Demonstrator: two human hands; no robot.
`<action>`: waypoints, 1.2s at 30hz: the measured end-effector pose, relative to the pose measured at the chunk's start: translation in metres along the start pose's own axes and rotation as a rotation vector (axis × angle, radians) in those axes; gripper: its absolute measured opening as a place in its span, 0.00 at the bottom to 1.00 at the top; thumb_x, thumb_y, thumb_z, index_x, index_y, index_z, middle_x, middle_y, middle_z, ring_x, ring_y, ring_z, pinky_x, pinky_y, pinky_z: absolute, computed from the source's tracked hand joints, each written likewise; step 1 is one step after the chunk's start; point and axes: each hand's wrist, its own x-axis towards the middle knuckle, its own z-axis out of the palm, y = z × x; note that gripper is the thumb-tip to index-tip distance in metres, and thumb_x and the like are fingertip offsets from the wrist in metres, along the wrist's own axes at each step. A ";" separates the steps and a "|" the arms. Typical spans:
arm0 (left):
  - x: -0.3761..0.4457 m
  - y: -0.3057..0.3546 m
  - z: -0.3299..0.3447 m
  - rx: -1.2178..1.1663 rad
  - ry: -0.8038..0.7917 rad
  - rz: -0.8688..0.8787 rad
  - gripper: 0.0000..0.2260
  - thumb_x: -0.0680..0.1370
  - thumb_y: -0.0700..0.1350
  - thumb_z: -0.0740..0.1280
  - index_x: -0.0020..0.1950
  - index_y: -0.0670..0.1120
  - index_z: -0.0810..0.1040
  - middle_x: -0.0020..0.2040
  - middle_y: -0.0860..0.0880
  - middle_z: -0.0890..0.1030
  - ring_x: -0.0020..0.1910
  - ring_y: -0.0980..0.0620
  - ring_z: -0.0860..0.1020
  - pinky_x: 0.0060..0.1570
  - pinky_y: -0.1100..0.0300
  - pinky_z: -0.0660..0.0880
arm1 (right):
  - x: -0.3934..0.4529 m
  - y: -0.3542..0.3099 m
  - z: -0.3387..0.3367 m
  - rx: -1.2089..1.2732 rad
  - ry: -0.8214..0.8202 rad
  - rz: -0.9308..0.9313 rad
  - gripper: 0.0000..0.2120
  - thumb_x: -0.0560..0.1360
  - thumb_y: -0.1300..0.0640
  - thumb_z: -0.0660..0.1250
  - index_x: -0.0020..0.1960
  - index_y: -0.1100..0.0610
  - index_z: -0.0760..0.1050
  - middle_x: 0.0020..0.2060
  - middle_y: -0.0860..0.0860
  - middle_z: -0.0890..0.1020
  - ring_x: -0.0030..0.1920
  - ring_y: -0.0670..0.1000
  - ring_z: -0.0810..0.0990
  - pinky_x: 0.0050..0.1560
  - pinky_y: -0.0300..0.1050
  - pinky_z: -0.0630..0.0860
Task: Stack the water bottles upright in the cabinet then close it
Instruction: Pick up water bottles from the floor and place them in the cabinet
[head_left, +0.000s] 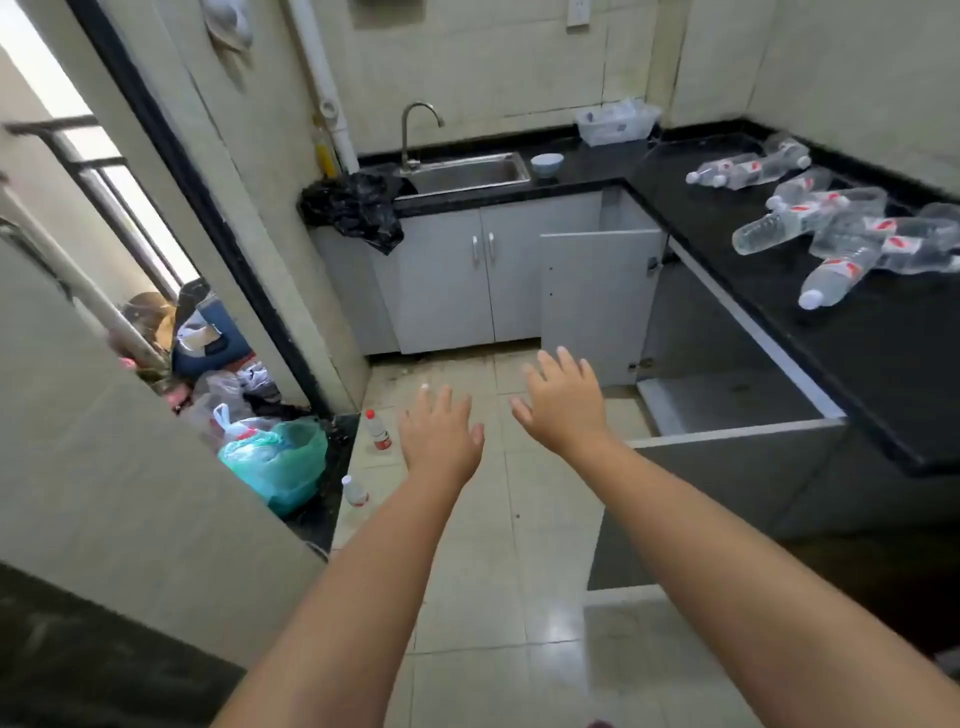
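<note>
Left hand: the left hand (440, 436) is stretched forward at lower centre of the frame, palm down, fingers spread, holding nothing.
Right hand: the right hand (563, 397) is just to the right of it and a little higher in the frame, also flat with splayed fingers and nothing in its grasp. The 2 hands are near each other but not touching.
Water bottles: a cluster of clear water bottles (826, 228) with red labels and white caps lies on its side on the black countertop (872, 353) at the right edge of the frame, several overlapping; the exact count is unclear.
Cabinet: the cabinet (727, 395) under that countertop is open at centre right, its pale floor bare. One grey cabinet door (597, 301) stands swung out beyond the right hand; a second door (691, 509) hangs open lower in the frame.
Sink: a steel sink (467, 174) with a curved tap (418, 130) sits at upper centre, a small bowl (546, 164) just to its right and a black bag (358, 208) draped over the counter edge to its left.
Floor: 2 small bottles with red labels (378, 429) stand on the tiled floor left of the left hand, beside a green bag (280, 462).
Back corner: a white basket (615, 124) rests on the counter at upper right of centre.
</note>
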 end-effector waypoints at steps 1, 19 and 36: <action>0.010 -0.001 0.005 -0.002 -0.039 -0.034 0.22 0.81 0.52 0.54 0.74 0.51 0.60 0.77 0.49 0.59 0.77 0.46 0.54 0.73 0.47 0.56 | 0.013 0.004 0.009 -0.011 -0.037 0.005 0.25 0.80 0.48 0.54 0.72 0.60 0.62 0.74 0.58 0.62 0.76 0.58 0.54 0.74 0.55 0.54; 0.233 -0.201 0.117 -0.099 -0.379 -0.392 0.23 0.82 0.54 0.51 0.77 0.54 0.53 0.79 0.51 0.52 0.78 0.45 0.48 0.76 0.46 0.50 | 0.272 -0.069 0.186 0.058 -0.430 -0.055 0.33 0.74 0.39 0.50 0.66 0.62 0.71 0.67 0.61 0.73 0.69 0.60 0.69 0.67 0.54 0.66; 0.405 -0.317 0.201 -0.179 -0.700 -0.585 0.25 0.81 0.56 0.53 0.77 0.54 0.52 0.79 0.51 0.52 0.78 0.46 0.49 0.76 0.49 0.52 | 0.486 -0.119 0.333 -0.024 -0.893 -0.102 0.26 0.80 0.44 0.53 0.72 0.57 0.61 0.75 0.54 0.60 0.76 0.55 0.56 0.74 0.50 0.57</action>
